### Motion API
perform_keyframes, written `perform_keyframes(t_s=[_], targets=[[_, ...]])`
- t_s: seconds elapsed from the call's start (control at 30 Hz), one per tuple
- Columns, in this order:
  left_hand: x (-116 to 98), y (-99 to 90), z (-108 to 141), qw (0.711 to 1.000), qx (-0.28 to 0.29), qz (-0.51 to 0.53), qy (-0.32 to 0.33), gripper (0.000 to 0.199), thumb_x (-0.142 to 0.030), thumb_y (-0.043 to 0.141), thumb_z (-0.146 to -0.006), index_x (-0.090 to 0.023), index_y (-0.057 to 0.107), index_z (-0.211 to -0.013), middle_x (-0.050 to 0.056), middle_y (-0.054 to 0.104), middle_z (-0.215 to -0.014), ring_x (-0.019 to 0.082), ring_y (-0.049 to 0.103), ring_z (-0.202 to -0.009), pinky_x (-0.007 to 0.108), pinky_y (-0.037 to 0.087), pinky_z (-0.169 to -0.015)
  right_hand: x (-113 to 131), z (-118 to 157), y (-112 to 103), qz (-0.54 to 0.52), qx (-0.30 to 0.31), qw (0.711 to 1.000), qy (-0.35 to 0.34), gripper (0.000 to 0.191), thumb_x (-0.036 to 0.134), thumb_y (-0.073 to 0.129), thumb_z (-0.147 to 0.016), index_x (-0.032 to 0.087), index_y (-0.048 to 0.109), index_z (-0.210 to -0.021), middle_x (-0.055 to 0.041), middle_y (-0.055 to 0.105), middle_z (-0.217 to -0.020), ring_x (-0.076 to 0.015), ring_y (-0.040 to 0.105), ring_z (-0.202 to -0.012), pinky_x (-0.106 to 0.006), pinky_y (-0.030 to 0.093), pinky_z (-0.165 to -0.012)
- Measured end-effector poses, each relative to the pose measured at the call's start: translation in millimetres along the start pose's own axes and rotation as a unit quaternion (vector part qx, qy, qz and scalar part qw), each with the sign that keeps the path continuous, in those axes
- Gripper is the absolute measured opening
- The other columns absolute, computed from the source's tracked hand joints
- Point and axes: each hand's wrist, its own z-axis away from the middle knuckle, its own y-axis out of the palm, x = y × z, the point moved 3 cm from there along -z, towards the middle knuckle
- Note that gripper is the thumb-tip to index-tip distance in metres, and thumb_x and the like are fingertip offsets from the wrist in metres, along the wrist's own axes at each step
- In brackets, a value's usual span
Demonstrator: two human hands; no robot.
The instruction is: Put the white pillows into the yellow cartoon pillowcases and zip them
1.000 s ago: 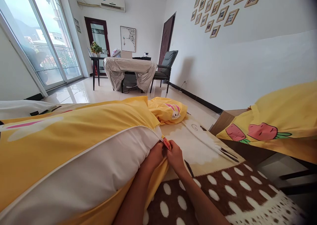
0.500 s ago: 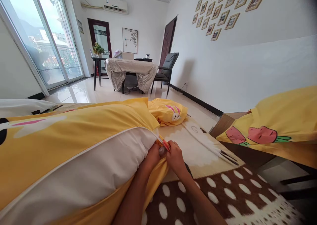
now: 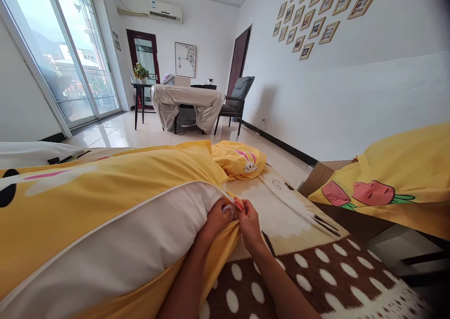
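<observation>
A yellow fabric cover with a printed rabbit lies across the bed. Its long side gapes along a white edging, and a smooth white filling shows inside. At the right end of this gap, my left hand is curled round a whitish piece of material, partly hidden by the fingers. Close beside it, my right hand pinches the edge of the yellow cover, where an orange-pink patch shows at the fingertips. Below both hands hangs a loose yellow fold.
Beneath lies a brown and cream blanket with white spots. A yellow pillowcase-like cloth is bunched just beyond. Yellow fabric with carrot prints drapes at right. Farther off stand a covered table and a chair.
My left hand has risen slightly and turned, so more of the whitish piece shows. The right hand keeps its pinch on the cover's edge. The whole view has dipped a little.
</observation>
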Motion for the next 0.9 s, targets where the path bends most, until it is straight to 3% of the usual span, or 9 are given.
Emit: perform_keyframes(t_s=[0.13,0.3,0.4,0.5,0.8,0.9], targets=[[2,0.4,3,0.999,0.012,-0.033,-0.017,0.011,-0.006,0.048,-0.064,-0.015,0.055,-0.064,0.002,0.055,-0.066,0.017,0.05,-0.068,0.029,0.041,-0.07,-1,1,1,-0.037,-0.008,0.999,0.024,0.027,0.044,0.056,-0.072,0.018,0.055,-0.076,0.0005,0.055,-0.069,-0.0141,0.048,-0.065,-0.024,0.041,-0.06],[-3,-1.3,6,0.999,0.035,-0.04,-0.011,0.016,-0.007,0.052,-0.062,-0.016,0.047,-0.05,0.0,0.048,-0.055,0.016,0.048,-0.062,0.03,0.041,-0.069,1,1,-2,0.043,-0.024,0.998,-0.031,0.024,0.041,0.054,-0.077,0.017,0.057,-0.078,-0.001,0.059,-0.073,-0.0155,0.05,-0.069,-0.025,0.041,-0.065],[-8,-2.7,5,0.999,0.052,-0.005,0.015,0.012,-0.007,0.05,-0.064,-0.015,0.059,-0.067,0.004,0.061,-0.076,0.018,0.054,-0.076,0.028,0.044,-0.076,3,2,-2,0.041,-0.034,0.998,-0.044,0.021,0.038,0.053,-0.077,0.017,0.056,-0.081,-0.0017,0.06,-0.076,-0.0163,0.052,-0.071,-0.027,0.043,-0.067],[-11,-4.8,4,0.997,0.067,0.028,0.039,0.027,-0.007,0.048,-0.067,-0.016,0.063,-0.088,0.005,0.065,-0.094,0.019,0.056,-0.09,0.028,0.043,-0.087,4,3,0,0.032,-0.029,0.998,-0.043,0.021,0.037,0.054,-0.077,0.017,0.057,-0.083,-0.0025,0.061,-0.078,-0.0172,0.054,-0.073,-0.028,0.044,-0.069],[-11,-4.3,5,0.995,0.086,0.029,0.04,0.038,-0.005,0.044,-0.067,-0.014,0.063,-0.099,0.008,0.065,-0.102,0.021,0.056,-0.098,0.032,0.04,-0.095,4,1,2,0.033,-0.013,0.997,-0.074,0.023,0.04,0.055,-0.079,0.018,0.058,-0.084,-0.0018,0.061,-0.077,-0.0164,0.054,-0.072,-0.026,0.044,-0.068],[-14,-4.0,6,0.996,0.083,0.026,0.036,0.032,-0.01,0.047,-0.07,-0.013,0.065,-0.096,0.008,0.067,-0.099,0.022,0.056,-0.099,0.032,0.039,-0.096,5,1,2,0.037,-0.01,0.997,-0.074,0.025,0.041,0.056,-0.078,0.017,0.059,-0.085,-0.0027,0.063,-0.078,-0.0168,0.055,-0.072,-0.027,0.044,-0.068]])
